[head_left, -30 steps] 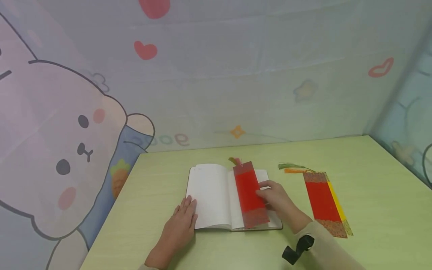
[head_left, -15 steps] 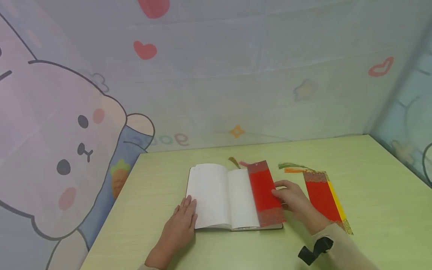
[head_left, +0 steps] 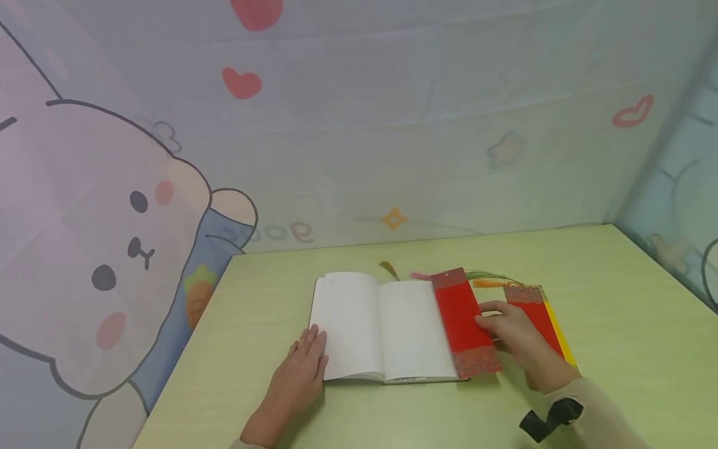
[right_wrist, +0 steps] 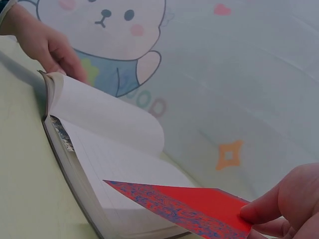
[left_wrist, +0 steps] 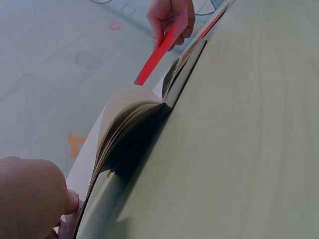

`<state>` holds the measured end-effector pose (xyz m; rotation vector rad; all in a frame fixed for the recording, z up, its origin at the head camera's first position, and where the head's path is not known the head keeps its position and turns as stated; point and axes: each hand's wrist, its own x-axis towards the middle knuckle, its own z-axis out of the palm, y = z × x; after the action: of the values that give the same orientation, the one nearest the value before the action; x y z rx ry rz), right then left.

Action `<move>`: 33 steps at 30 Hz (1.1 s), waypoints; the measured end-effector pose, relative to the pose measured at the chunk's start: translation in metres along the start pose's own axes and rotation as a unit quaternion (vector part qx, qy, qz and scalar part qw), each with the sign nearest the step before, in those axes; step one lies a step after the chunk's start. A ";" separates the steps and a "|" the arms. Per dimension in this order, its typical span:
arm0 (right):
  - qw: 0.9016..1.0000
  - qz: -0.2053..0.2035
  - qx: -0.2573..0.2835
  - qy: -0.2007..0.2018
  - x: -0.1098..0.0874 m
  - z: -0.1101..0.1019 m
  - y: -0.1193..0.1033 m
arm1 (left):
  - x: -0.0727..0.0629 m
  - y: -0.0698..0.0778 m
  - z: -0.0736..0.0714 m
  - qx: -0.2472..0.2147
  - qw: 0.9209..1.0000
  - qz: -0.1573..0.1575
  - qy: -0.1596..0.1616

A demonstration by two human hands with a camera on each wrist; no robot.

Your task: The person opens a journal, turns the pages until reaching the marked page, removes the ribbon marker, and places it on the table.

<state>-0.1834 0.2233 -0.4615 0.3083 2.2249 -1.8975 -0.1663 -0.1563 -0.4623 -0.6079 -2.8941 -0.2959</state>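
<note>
An open notebook (head_left: pixel 350 330) with blank white pages lies on the table. At its left edge my left hand (head_left: pixel 300 368) rests with fairly straight fingers on the page, and the right wrist view shows that hand (right_wrist: pixel 50 50) from across the pages. My right hand (head_left: pixel 518 340) pinches a red bookmark (head_left: pixel 462 318) by its right edge, thumb on top. This bookmark has patterned end bands and a pink tassel, and overlaps the notebook's right edge in the head view. In the right wrist view the bookmark (right_wrist: pixel 199 206) is tilted above the right page.
Right of the notebook lie another red bookmark (head_left: pixel 535 318) and a yellow one (head_left: pixel 558 327) under it, with green and orange tassels (head_left: pixel 488 284); the right hand partly covers them. A brownish tassel (head_left: pixel 388 269) sticks out past the notebook's top. A printed cloth (head_left: pixel 359 125) hangs behind the table.
My right hand has carried the red bookmark rightward, from over the right page to the notebook's right edge, baring that page. The left hand has stayed where it was.
</note>
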 end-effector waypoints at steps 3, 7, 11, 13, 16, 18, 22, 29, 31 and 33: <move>1.000 0.002 -0.008 0.007 -0.001 -0.007 0.002 | 0.001 0.000 0.000 -0.002 1.000 0.000 0.000; 1.000 0.001 -0.014 0.014 -0.002 -0.015 0.006 | 0.000 -0.001 0.001 0.000 1.000 0.001 0.001; 1.000 0.004 0.004 0.018 -0.003 -0.023 0.010 | 0.000 -0.001 0.001 0.000 1.000 0.000 0.001; 1.000 0.002 0.015 0.016 -0.003 -0.028 0.011 | 0.000 0.000 0.000 -0.001 1.000 -0.001 0.000; 1.000 -0.003 0.021 0.013 -0.004 -0.035 0.015 | 0.000 0.001 -0.001 0.001 1.000 -0.002 -0.004; 1.000 -0.008 0.019 0.011 -0.005 -0.040 0.017 | 0.000 0.001 -0.001 0.002 1.000 -0.002 -0.008; 1.000 -0.005 0.010 0.011 -0.008 -0.050 0.023 | 0.000 0.001 0.000 0.004 1.000 0.001 -0.003; 0.998 0.020 -0.054 0.036 -0.013 -0.067 0.027 | 0.000 0.001 0.000 0.006 1.000 0.007 0.005; 0.995 0.024 -0.081 0.044 -0.014 -0.071 0.026 | 0.000 0.001 0.000 0.006 1.000 0.007 0.003; 0.993 0.028 -0.106 0.050 -0.015 -0.075 0.027 | 0.000 0.001 0.000 0.006 1.000 0.006 0.003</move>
<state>-0.1628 0.3006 -0.4707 0.4346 2.4304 -1.6318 -0.1657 -0.1556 -0.4619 -0.6225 -2.8833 -0.2781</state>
